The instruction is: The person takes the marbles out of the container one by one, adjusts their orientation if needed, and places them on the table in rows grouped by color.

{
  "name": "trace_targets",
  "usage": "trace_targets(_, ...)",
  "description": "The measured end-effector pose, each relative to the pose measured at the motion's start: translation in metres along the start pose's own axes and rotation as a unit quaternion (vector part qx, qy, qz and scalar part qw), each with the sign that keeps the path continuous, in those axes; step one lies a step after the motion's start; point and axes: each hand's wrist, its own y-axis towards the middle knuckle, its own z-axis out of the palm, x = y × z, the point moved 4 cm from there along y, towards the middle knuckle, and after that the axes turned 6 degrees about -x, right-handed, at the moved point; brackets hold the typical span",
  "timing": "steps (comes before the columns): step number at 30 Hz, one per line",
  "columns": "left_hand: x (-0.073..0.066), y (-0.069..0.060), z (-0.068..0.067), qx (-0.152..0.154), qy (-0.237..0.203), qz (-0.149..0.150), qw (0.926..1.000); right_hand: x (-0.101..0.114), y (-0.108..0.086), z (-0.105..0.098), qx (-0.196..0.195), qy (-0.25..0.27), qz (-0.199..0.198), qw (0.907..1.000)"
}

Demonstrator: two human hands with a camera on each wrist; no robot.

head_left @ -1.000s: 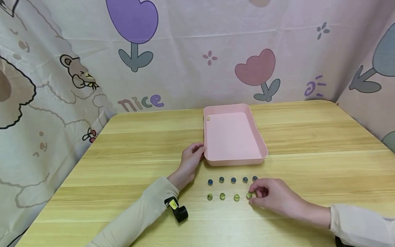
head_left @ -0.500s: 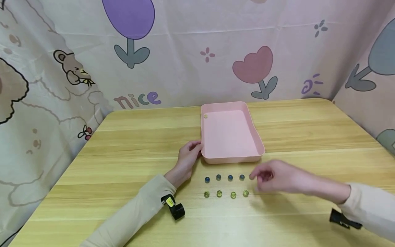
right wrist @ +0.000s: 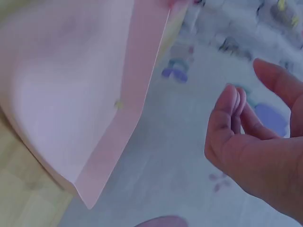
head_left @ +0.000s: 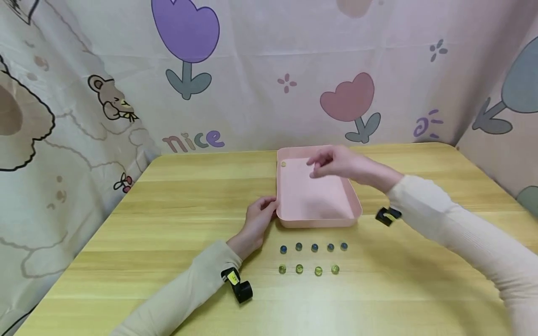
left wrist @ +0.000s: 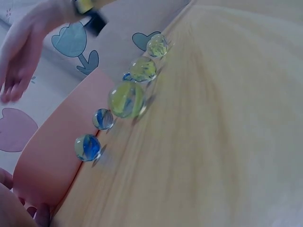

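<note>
Over the pink tray (head_left: 319,205) hovers my right hand (head_left: 336,164), its fingers loosely bent. The right wrist view shows a gap between thumb and fingers of that hand (right wrist: 255,132), with nothing held. My left hand (head_left: 257,221) grips the tray's left wall near the front corner; some of its fingers are hidden behind the wall. One small yellowish marble (head_left: 283,164) lies in the tray's far left corner. In front of the tray, several blue marbles (head_left: 315,248) form a row, with a row of several yellow-green marbles (head_left: 318,271) nearer to me.
The wooden table (head_left: 168,224) meets a printed cloth backdrop (head_left: 252,93) at the back, and more cloth hangs at both sides. Black wrist cameras sit on the left sleeve (head_left: 180,294) and the right sleeve (head_left: 454,224).
My right hand has left the rightmost yellow-green marble, which stays on the table, and moved up and away over the tray. The left hand keeps its grip on the tray wall.
</note>
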Motion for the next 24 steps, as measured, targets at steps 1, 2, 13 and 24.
trace_targets(1, 0.001, -0.001, 0.0, 0.0, 0.001, -0.001, 1.0, -0.001, 0.011, -0.002, -0.008, 0.003, 0.008, 0.9999)
trace_targets(2, 0.002, -0.001, 0.0, 0.001, 0.002, -0.001, 1.0, -0.002, 0.02, -0.005, -0.015, 0.005, 0.018, 0.9997)
trace_targets(13, 0.003, 0.0, 0.002, 0.006, -0.007, 0.001, 1.0, -0.026, 0.088, -0.022, -0.113, 0.111, 0.101, 0.9823)
trace_targets(24, 0.001, -0.001, 0.0, 0.0, -0.001, -0.003, 1.0, -0.061, 0.121, 0.004, -0.147, 0.168, 0.124, 0.9668)
